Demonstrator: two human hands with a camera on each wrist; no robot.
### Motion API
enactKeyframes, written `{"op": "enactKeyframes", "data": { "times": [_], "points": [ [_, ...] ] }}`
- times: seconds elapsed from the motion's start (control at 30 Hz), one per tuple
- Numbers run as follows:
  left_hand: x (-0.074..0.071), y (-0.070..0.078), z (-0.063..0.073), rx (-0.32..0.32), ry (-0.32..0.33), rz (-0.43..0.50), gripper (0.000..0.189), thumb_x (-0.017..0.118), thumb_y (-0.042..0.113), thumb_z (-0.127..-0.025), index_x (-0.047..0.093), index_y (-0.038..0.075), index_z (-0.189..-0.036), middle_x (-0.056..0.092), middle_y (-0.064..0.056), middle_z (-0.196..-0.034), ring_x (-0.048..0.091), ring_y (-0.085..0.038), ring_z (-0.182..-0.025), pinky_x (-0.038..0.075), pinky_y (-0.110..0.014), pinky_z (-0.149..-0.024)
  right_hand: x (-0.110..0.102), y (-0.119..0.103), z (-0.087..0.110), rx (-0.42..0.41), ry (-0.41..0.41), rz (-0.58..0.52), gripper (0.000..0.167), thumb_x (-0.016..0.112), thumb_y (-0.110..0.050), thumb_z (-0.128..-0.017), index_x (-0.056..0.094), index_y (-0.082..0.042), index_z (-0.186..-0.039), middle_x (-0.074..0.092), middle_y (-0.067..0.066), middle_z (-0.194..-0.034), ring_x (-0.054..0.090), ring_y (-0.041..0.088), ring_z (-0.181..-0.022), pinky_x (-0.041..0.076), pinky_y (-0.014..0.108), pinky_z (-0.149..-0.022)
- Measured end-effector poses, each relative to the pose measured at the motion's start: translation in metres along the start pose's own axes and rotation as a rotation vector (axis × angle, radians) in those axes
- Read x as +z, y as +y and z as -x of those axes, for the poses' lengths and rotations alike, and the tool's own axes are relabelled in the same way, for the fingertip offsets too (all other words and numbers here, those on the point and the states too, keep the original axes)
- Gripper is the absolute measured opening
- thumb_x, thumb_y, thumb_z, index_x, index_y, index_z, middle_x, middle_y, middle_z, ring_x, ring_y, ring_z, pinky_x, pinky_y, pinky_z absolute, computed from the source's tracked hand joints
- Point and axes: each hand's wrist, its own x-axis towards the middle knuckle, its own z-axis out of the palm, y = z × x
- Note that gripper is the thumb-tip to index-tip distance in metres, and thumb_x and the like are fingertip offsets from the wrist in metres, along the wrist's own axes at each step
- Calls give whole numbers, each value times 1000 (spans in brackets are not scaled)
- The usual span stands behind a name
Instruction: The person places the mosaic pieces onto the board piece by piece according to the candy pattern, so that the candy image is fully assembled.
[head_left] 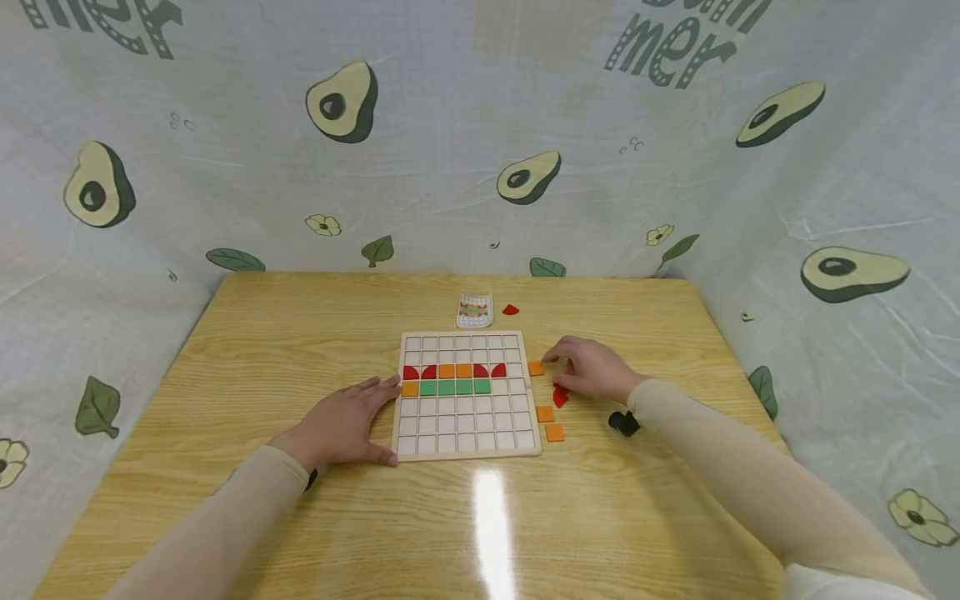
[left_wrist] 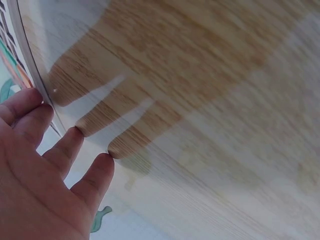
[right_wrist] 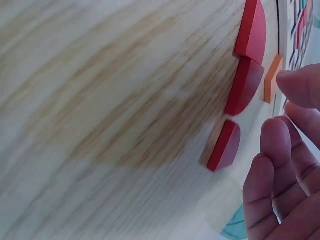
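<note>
A square wooden grid board (head_left: 467, 425) lies on the table. One of its rows carries red quarter-circle pieces (head_left: 498, 371) with orange squares (head_left: 455, 371) between them. The row below holds an orange tile (head_left: 410, 388) followed by several green tiles (head_left: 454, 387). My left hand (head_left: 348, 423) rests flat with fingers spread, fingertips and thumb at the board's left edge. Beyond the right edge, my right hand (head_left: 594, 368) hovers with fingers bent beside a loose orange tile (head_left: 536, 367); the right wrist view shows its thumb tip close to that tile (right_wrist: 272, 80) and nothing in its grasp.
Loose red quarter-circle pieces (head_left: 560, 397) lie under the right hand, two more orange tiles (head_left: 550, 423) nearer me. Behind the board are a printed pattern card (head_left: 475, 310) and a red piece (head_left: 511, 309). Avocado-print cloth (head_left: 435, 217) surrounds the wooden table (head_left: 315, 517).
</note>
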Motion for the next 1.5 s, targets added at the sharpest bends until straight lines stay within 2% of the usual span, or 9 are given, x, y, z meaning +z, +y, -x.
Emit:
{"op": "enactKeyframes", "data": {
  "times": [0.23, 0.43, 0.73, 1.07, 1.27, 1.5],
  "points": [
    [-1, 1, 0, 2, 0, 17, 107, 78, 68, -71, 40, 9, -153, 30, -5, -161, 29, -36, -145, 32, -60, -108, 6, -4, -13, -17, -38, 10, 31, 74, -21, -89, 72, -12, -119, 62, -2, -107, 48, 7, -67, 48, 30, -71],
    [-1, 0, -1, 7, 0, 10, 108, 77, 69, -71, 40, 10, -154, 29, -4, -161, 29, -36, -145, 32, -59, -109, 7, -9, -17, 6, -49, 10, 28, 73, -17, -90, 73, -11, -117, 62, 0, -104, 50, 12, -71, 47, 31, -72],
    [-3, 2, 1, 6, 3, 19, 108, 77, 68, -71, 41, 9, -153, 30, -5, -161, 30, -36, -145, 33, -60, -108, 12, -3, -20, 43, -47, 1, 25, 73, -18, -87, 74, -13, -112, 60, -5, -98, 51, 12, -72, 47, 29, -70],
    [-3, 0, 1, 5, -3, 16, 109, 77, 69, -71, 40, 10, -153, 29, -4, -161, 29, -35, -145, 33, -60, -108, 8, 5, -13, 76, 6, -117, 26, 77, -16, -84, 74, -11, -109, 63, -5, -95, 54, 12, -73, 49, 32, -70],
    [-1, -2, 2, 14, 8, 11, 109, 76, 71, -70, 41, 9, -153, 30, -5, -161, 29, -35, -145, 34, -60, -107, 6, -10, -18, 53, 11, -114, 24, 77, -18, -85, 75, -14, -109, 65, -5, -99, 53, 12, -72, 49, 31, -70],
    [0, -3, 1, 12, 11, 20, 108, 77, 69, -70, 41, 9, -153, 31, -5, -161, 30, -35, -145, 33, -59, -108, 15, -42, -32, 19, -51, -136, 23, 77, -21, -87, 76, -17, -109, 64, -8, -102, 53, 10, -69, 49, 28, -66]
  ]
}}
